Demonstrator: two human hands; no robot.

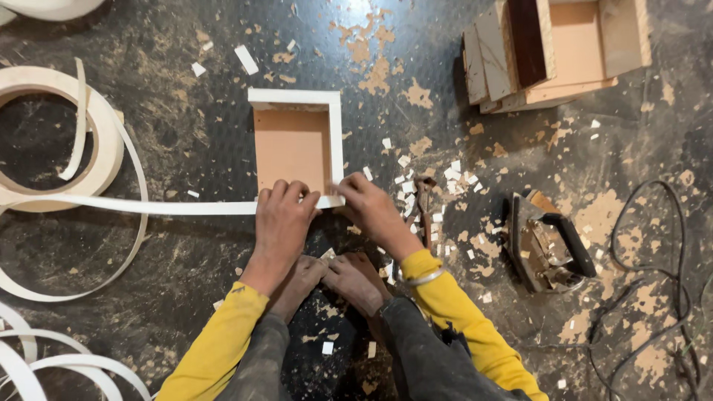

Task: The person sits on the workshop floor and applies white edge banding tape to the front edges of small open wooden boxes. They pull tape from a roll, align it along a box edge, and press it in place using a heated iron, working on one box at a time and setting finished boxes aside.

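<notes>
A small open wooden box [295, 147] lies on the dirty floor [186, 245]. The left hand [282, 221] presses flat on its near edge, fingers spread over the white strip [148, 206]. The right hand [371, 208] pinches the strip's end at the corner; its fingertips are partly hidden. An iron [548, 243] lies to the right, well apart.

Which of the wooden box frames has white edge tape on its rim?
The single box frame under both hands, white along its top and right edges. The stacked frames at upper right show bare wood.
</notes>
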